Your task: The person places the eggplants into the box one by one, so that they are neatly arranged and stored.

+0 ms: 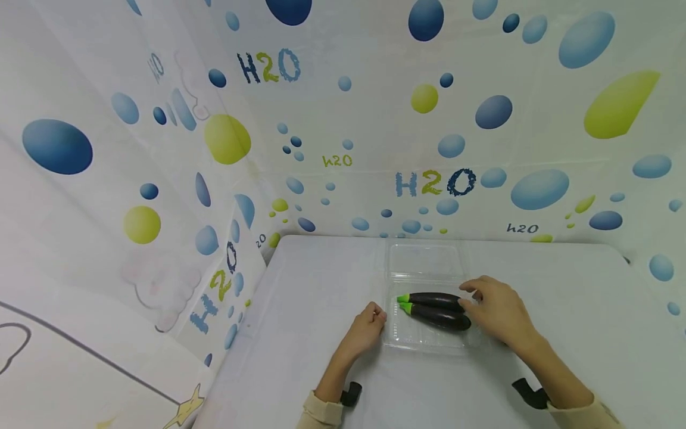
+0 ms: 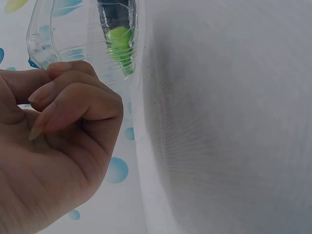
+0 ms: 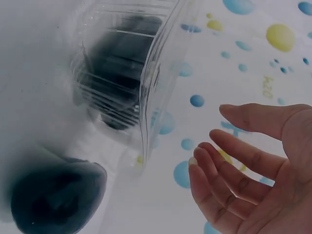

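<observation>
A clear plastic clamshell box (image 1: 423, 347) lies on the white table with its lid (image 1: 424, 260) folded back. Inside are two dark eggplants, the rear eggplant (image 1: 433, 300) and the front eggplant (image 1: 439, 317), side by side with green stems to the left. My left hand (image 1: 368, 326) pinches the box's left rim; in the left wrist view its other fingers (image 2: 80, 105) curl inward. Over the box's right end hovers my right hand (image 1: 498, 310), thumb and fingers apart, holding nothing. The right wrist view shows a dark, glossy, rounded thing (image 3: 58, 197) outside the box.
A white cloth covers the table (image 1: 321, 268). Behind it and to the left hang white curtains (image 1: 375, 119) printed with blue and green dots. Black straps (image 1: 351, 394) sit at both wrists, beside light sleeves.
</observation>
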`<state>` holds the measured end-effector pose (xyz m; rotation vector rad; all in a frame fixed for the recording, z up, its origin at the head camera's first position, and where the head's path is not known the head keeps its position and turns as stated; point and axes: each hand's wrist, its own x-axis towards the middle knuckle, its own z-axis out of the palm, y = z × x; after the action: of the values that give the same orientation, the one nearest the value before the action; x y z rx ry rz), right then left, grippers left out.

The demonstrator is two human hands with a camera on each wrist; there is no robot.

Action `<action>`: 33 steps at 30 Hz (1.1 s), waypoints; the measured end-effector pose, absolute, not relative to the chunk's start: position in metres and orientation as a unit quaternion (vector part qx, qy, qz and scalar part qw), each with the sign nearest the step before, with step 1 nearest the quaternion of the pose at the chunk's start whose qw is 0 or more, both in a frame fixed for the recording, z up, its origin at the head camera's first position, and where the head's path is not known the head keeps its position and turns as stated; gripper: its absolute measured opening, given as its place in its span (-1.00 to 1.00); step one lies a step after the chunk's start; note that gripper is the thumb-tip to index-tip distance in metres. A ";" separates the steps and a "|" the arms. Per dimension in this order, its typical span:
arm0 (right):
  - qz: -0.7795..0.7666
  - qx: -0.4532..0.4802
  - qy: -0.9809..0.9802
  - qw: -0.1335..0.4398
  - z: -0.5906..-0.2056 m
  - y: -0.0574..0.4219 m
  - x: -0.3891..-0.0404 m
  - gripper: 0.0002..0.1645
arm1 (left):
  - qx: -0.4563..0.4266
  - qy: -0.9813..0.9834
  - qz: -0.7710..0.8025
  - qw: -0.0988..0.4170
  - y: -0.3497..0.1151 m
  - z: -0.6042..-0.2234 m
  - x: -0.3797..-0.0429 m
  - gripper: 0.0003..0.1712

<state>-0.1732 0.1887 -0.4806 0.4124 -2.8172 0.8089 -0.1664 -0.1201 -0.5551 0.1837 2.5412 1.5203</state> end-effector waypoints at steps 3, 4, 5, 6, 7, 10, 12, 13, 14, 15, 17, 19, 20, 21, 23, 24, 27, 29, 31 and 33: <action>0.288 0.126 -0.944 0.102 -0.479 0.197 -0.171 -0.69 | 0.060 0.853 0.511 0.089 -0.120 -0.555 -0.167 -0.81; 0.289 0.122 -0.943 0.106 -0.479 0.201 -0.170 -0.69 | 0.059 0.853 0.511 0.090 -0.120 -0.555 -0.167 -0.81; 0.292 0.116 -0.943 0.111 -0.480 0.204 -0.169 -0.69 | 0.059 0.853 0.510 0.091 -0.120 -0.555 -0.167 -0.80; 0.293 0.110 -0.943 0.115 -0.481 0.207 -0.169 -0.69 | 0.059 0.854 0.509 0.092 -0.119 -0.555 -0.167 -0.80; 0.295 0.105 -0.942 0.119 -0.483 0.209 -0.168 -0.69 | 0.060 0.854 0.508 0.093 -0.120 -0.554 -0.166 -0.80; 0.301 0.086 -0.941 0.130 -0.486 0.216 -0.166 -0.68 | 0.059 0.855 0.507 0.093 -0.120 -0.553 -0.166 -0.78; 0.304 0.074 -0.940 0.136 -0.489 0.220 -0.165 -0.67 | 0.059 0.854 0.508 0.093 -0.120 -0.552 -0.166 -0.78; 0.307 0.067 -0.939 0.139 -0.491 0.222 -0.164 -0.66 | 0.059 0.854 0.508 0.094 -0.120 -0.551 -0.167 -0.78; 0.308 0.059 -0.939 0.142 -0.492 0.223 -0.163 -0.65 | 0.058 0.855 0.507 0.095 -0.120 -0.551 -0.167 -0.78; 0.308 0.054 -0.938 0.146 -0.494 0.225 -0.162 -0.65 | 0.059 0.855 0.507 0.095 -0.120 -0.551 -0.167 -0.79; 0.308 0.044 -0.938 0.152 -0.497 0.228 -0.160 -0.67 | 0.059 0.855 0.506 0.096 -0.120 -0.550 -0.167 -0.79; 0.307 0.037 -0.939 0.152 -0.500 0.231 -0.159 -0.69 | 0.058 0.856 0.505 0.097 -0.119 -0.550 -0.167 -0.79; 0.307 0.035 -0.939 0.151 -0.501 0.232 -0.158 -0.70 | 0.057 0.855 0.506 0.097 -0.119 -0.550 -0.167 -0.79; 0.306 0.034 -0.940 0.149 -0.503 0.234 -0.158 -0.71 | 0.057 0.854 0.507 0.097 -0.119 -0.549 -0.167 -0.79; 0.305 0.032 -0.941 0.145 -0.505 0.236 -0.156 -0.70 | 0.055 0.853 0.509 0.098 -0.119 -0.549 -0.167 -0.79; 0.304 0.030 -0.942 0.140 -0.507 0.238 -0.156 -0.70 | 0.055 0.853 0.509 0.099 -0.119 -0.549 -0.167 -0.79; 0.300 0.027 -0.946 0.121 -0.510 0.242 -0.154 -0.66 | 0.056 0.853 0.510 0.100 -0.119 -0.550 -0.166 -0.79; 0.296 0.027 -0.950 0.097 -0.511 0.246 -0.153 -0.60 | 0.056 0.853 0.509 0.101 -0.119 -0.550 -0.166 -0.79; 0.293 0.027 -0.953 0.073 -0.512 0.249 -0.152 -0.54 | 0.056 0.853 0.509 0.101 -0.119 -0.550 -0.166 -0.79; 0.289 0.028 -0.955 0.054 -0.513 0.252 -0.151 -0.48 | 0.056 0.854 0.508 0.102 -0.119 -0.550 -0.166 -0.78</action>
<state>-0.1513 0.2517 -0.5134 0.0854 -2.9014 0.8788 -0.1661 -0.1194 -0.5500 0.1659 2.5210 1.4995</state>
